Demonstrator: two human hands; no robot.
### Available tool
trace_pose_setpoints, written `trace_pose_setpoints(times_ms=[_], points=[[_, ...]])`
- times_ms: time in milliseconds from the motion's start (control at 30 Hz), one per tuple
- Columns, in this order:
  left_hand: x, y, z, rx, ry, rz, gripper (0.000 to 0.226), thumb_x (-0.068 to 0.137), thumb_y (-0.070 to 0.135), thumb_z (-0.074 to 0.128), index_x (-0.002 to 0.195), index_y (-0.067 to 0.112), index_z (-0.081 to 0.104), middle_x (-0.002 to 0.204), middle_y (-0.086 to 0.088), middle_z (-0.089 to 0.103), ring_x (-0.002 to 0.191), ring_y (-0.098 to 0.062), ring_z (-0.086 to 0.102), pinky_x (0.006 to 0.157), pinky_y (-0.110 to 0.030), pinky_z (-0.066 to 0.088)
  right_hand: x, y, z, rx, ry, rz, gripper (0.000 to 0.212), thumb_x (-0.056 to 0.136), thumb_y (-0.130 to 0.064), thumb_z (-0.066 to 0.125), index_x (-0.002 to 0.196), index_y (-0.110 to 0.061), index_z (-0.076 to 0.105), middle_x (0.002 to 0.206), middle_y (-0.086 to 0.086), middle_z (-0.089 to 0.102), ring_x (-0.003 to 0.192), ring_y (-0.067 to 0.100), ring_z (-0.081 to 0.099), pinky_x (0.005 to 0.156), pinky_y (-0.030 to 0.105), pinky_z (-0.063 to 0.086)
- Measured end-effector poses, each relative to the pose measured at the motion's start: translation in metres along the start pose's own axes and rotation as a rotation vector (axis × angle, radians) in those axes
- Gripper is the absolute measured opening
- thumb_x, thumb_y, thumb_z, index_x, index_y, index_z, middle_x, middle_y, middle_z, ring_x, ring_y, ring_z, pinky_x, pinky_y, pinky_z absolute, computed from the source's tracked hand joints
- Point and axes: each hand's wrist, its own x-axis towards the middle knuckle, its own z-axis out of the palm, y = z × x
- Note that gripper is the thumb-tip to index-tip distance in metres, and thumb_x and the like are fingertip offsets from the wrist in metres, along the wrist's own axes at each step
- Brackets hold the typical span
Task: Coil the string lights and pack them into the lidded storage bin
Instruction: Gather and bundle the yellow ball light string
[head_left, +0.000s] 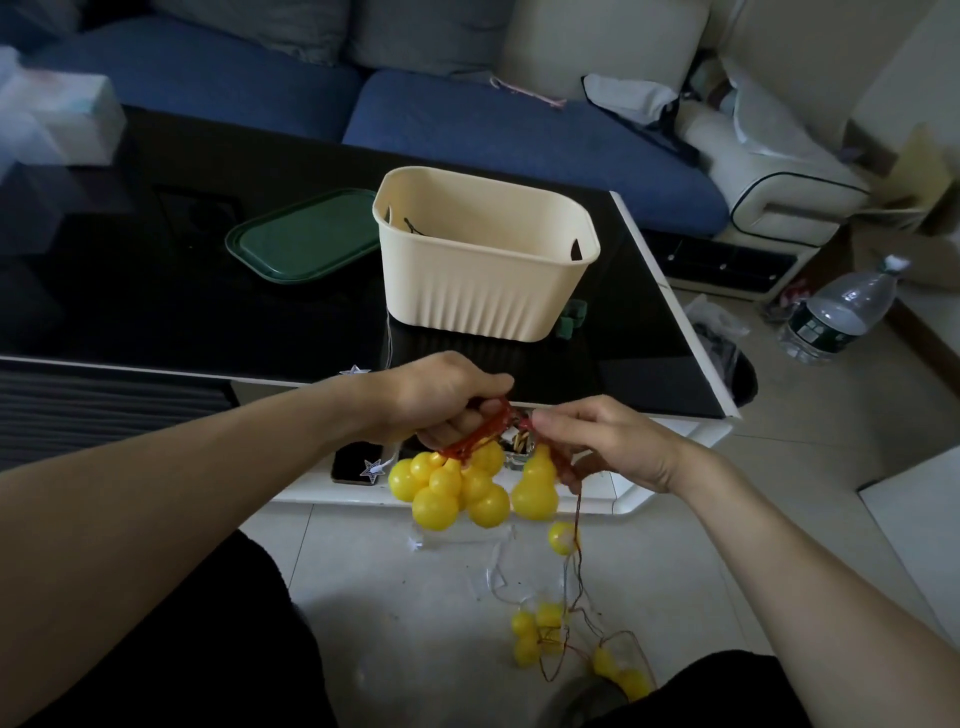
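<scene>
Left hand (441, 400) grips gathered gourd string lights (452, 483); right hand (597, 441) pinches next gourd, feeding slack; cream bin (483, 270) open mid-frame.

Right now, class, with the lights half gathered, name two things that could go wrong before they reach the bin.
1. Both hands, left hand and right hand, hold the gathered bulbs, but the loose strand trails on the floor by the feet and could snag or be stepped on.
2. Its thin wire looks looped over itself, so pulling may tighten a tangle.
</scene>
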Motion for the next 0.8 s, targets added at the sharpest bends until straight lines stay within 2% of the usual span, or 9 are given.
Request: trace_pose_setpoints(times_ms=[100,200,267,333,400,533,667,733,800], points=[[-0.002,0.001,-0.006,-0.069,0.096,0.021,0.045,0.106,0.037,0.035,0.065,0.018,0.038,0.048,0.004,0.023,0.038,-0.010,0.015,0.038,-0.018,0.013,0.001,0.009,-0.008,0.022,0.023,0.044,0.064,0.091,-0.066,0.052,0.080,-0.005,0.069,0.067,0.011,0.063,0.064,0.023,0.059,0.069,0.032,0.051],[-0.001,0.002,-0.008,-0.134,0.172,0.043,0.044,0.106,0.036,0.036,0.065,0.019,0.039,0.049,0.004,0.022,0.039,-0.010,0.015,0.039,-0.021,0.012,0.003,0.021,-0.019,0.022,0.054,0.135,0.068,0.091,-0.066,0.046,0.078,-0.005,0.071,0.077,0.017,0.067,0.074,0.027,0.066,0.081,0.040,0.056],[0.000,0.002,-0.009,-0.169,0.210,0.058,0.044,0.106,0.035,0.037,0.065,0.018,0.039,0.050,0.003,0.021,0.039,-0.010,0.014,0.041,-0.021,0.010,0.005,0.031,-0.025,-0.013,0.056,0.193,0.054,0.096,-0.054,0.055,0.088,-0.003,0.072,0.088,0.016,0.073,0.086,0.027,0.070,0.093,0.046,0.055],[0.000,0.003,-0.008,-0.176,0.234,0.073,0.043,0.105,0.034,0.038,0.065,0.018,0.039,0.050,0.003,0.021,0.040,-0.011,0.014,0.042,-0.022,0.009,0.006,0.037,-0.026,-0.123,0.034,0.235,0.024,0.096,-0.030,0.064,0.095,-0.006,0.071,0.095,0.010,0.076,0.095,0.021,0.071,0.099,0.045,0.053],[0.001,0.002,-0.006,-0.175,0.251,0.076,0.043,0.105,0.034,0.038,0.065,0.018,0.039,0.050,0.002,0.023,0.040,-0.011,0.015,0.041,-0.021,0.011,0.007,0.041,-0.025,-0.257,0.028,0.260,0.006,0.093,-0.019,0.070,0.096,-0.014,0.071,0.094,0.002,0.077,0.095,0.015,0.071,0.096,0.040,0.053],[0.003,0.000,-0.005,-0.138,0.217,0.016,0.044,0.106,0.036,0.038,0.066,0.018,0.039,0.052,0.001,0.022,0.041,-0.012,0.016,0.043,-0.023,0.012,0.008,0.046,-0.023,-0.303,0.136,0.210,0.007,0.094,-0.017,0.070,0.096,-0.010,0.070,0.080,0.004,0.077,0.079,0.017,0.073,0.086,0.040,0.056],[0.003,-0.003,-0.007,-0.057,0.162,-0.059,0.045,0.106,0.036,0.036,0.065,0.017,0.039,0.051,0.000,0.022,0.041,-0.012,0.015,0.042,-0.021,0.013,0.005,0.037,-0.023,-0.211,0.344,0.007,0.005,0.094,-0.012,0.068,0.090,-0.011,0.070,0.074,0.007,0.076,0.070,0.021,0.073,0.069,0.036,0.058],[0.004,-0.005,-0.007,-0.012,0.124,-0.094,0.046,0.106,0.038,0.036,0.065,0.017,0.039,0.050,0.001,0.022,0.041,-0.012,0.014,0.041,-0.021,0.013,0.004,0.029,-0.022,-0.190,0.445,-0.105,0.006,0.094,-0.013,0.068,0.089,-0.014,0.070,0.074,0.004,0.075,0.069,0.021,0.072,0.065,0.034,0.059],[0.005,-0.006,-0.006,0.032,0.078,-0.119,0.046,0.106,0.039,0.035,0.065,0.017,0.040,0.052,0.001,0.021,0.042,-0.013,0.013,0.041,-0.022,0.012,0.003,0.027,-0.022,-0.200,0.439,-0.097,0.008,0.093,-0.015,0.069,0.086,-0.017,0.070,0.075,0.003,0.073,0.073,0.021,0.071,0.067,0.035,0.061]])
